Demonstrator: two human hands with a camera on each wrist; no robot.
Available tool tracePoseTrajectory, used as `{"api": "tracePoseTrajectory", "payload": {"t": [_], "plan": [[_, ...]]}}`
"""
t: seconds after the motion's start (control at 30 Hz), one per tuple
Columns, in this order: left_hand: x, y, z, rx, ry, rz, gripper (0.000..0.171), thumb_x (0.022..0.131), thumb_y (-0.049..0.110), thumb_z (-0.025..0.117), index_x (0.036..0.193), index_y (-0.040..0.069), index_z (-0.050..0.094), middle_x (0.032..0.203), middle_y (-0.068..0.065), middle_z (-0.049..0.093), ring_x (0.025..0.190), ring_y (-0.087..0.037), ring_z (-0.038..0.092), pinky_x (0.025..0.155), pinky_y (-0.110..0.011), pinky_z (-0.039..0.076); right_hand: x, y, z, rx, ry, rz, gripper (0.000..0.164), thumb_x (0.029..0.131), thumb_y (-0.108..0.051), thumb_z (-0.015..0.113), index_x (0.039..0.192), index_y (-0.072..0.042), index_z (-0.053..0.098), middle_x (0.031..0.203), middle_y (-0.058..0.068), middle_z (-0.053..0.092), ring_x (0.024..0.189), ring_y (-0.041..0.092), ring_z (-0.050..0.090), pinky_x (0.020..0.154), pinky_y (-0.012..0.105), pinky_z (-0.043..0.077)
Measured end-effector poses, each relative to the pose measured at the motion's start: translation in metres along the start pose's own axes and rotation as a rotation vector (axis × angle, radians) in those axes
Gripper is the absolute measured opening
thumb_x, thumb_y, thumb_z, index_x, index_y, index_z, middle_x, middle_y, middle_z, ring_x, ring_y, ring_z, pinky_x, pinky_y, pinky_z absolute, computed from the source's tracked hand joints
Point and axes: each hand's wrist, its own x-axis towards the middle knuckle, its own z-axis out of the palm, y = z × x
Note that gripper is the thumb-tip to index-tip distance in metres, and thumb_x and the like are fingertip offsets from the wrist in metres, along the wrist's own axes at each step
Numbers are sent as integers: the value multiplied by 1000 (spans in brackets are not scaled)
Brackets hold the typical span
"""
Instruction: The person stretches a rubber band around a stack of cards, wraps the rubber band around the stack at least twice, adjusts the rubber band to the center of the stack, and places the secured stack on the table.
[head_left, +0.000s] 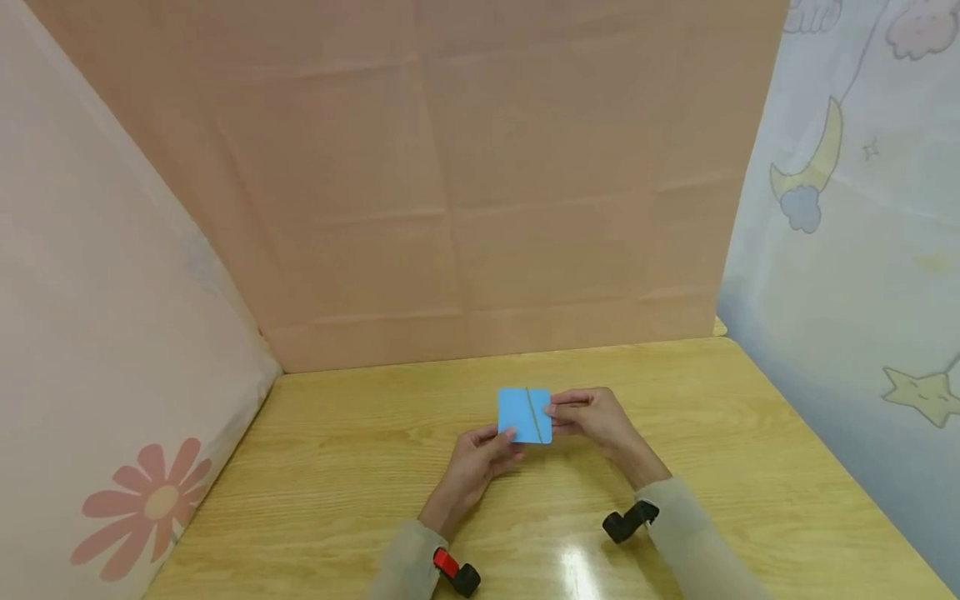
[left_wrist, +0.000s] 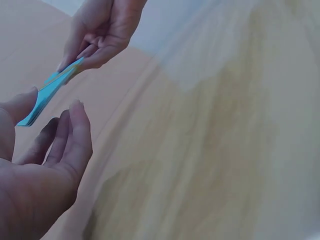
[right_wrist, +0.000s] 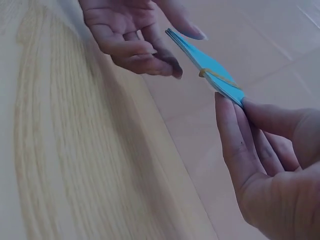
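Observation:
A thin stack of light blue square cards (head_left: 517, 414), with a yellowish rubber band (right_wrist: 220, 77) running round it, is held up over the table. My right hand (head_left: 603, 419) pinches its right edge, thumb on the near face and fingers behind. At the lower left corner, my left hand (head_left: 474, 465) has its thumb against the near face in the head view. In the left wrist view the left fingers (left_wrist: 77, 132) are spread below the stack, with a gap between them and the cards. Layered edges of the stack show in the right wrist view.
Beneath both hands is a wood-grain table (head_left: 352, 467). A plain orange-brown cloth (head_left: 480, 183) hangs along its back edge. Patterned cloths stand at either side, one with a red flower (head_left: 161, 502), the other with a moon (head_left: 817, 158). Black devices are strapped to both wrists.

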Motion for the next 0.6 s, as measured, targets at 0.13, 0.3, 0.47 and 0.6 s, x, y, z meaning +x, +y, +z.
{"api": "tracePoseTrajectory", "payload": {"t": [0.13,0.3,0.47,0.6], "plan": [[-1,-6,11,-73,-32,22,50,103,14,69,144,-10,55,123,-17,75,111,-22,75,105,-41,60,2,0,1,14,12,-6,39,99,-7,72,128,17,64,98,6,79,84,17,80,81,33,67],[0,-9,25,-118,-21,24,44,102,10,70,139,-11,58,125,-21,74,115,-28,75,106,-43,59,3,-5,1,30,26,-12,41,100,-9,72,131,16,63,98,4,78,85,16,79,82,33,67],[0,-11,41,-123,9,20,40,100,11,72,131,-12,63,123,-24,74,114,-30,75,104,-43,60,1,-11,-1,44,35,-13,42,100,-9,73,132,16,62,96,1,78,84,14,79,81,31,67],[1,-16,55,-148,60,26,37,100,10,73,127,-13,65,119,-24,76,107,-26,78,100,-42,62,-1,-12,-3,47,41,-9,42,100,-10,73,132,15,63,97,0,79,83,13,79,81,30,67]]}}
